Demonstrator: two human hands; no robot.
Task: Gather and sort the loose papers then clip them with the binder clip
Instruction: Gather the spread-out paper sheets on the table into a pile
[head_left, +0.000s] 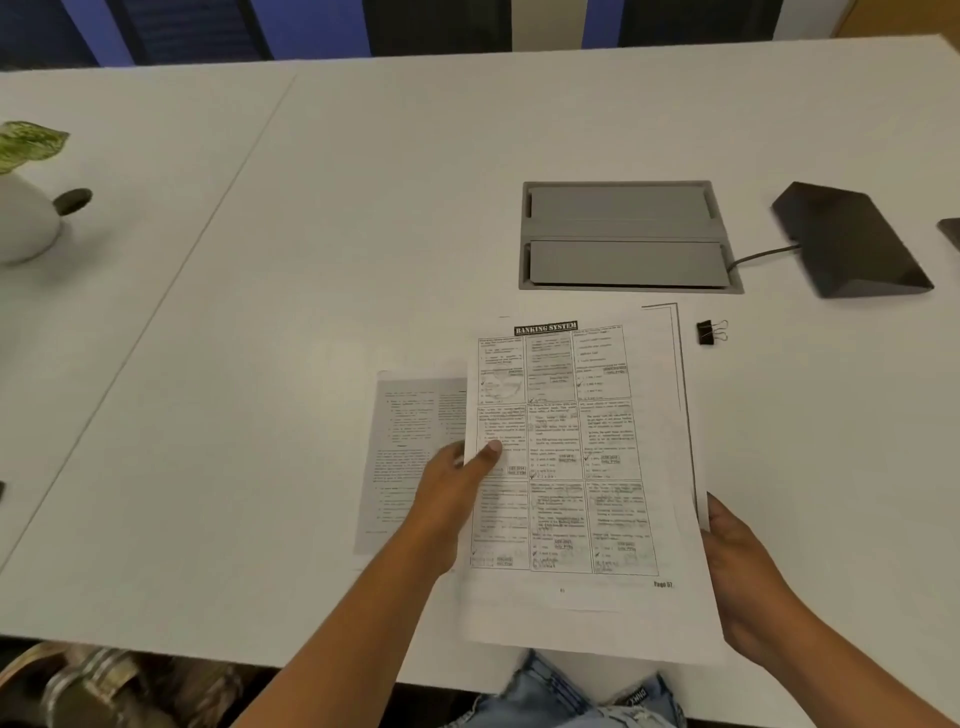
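The loose sheet (410, 457) at left is half covered by the held stack (576, 467) and the left hand (447, 499); its print is too blurred to read. The plant pot (23, 218) at far left is cut off by the edge.

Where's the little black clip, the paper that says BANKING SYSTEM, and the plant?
binder clip (705, 332): head view, on its black body.
BANKING SYSTEM sheet (576, 441): head view, middle of the printed grid.
plant (28, 143): head view, on its green leaf.

I see both hands, left hand (454, 499) and right hand (737, 566), gripping printed papers (576, 467) at lower centre; binder clip (710, 331) lies just beside them.
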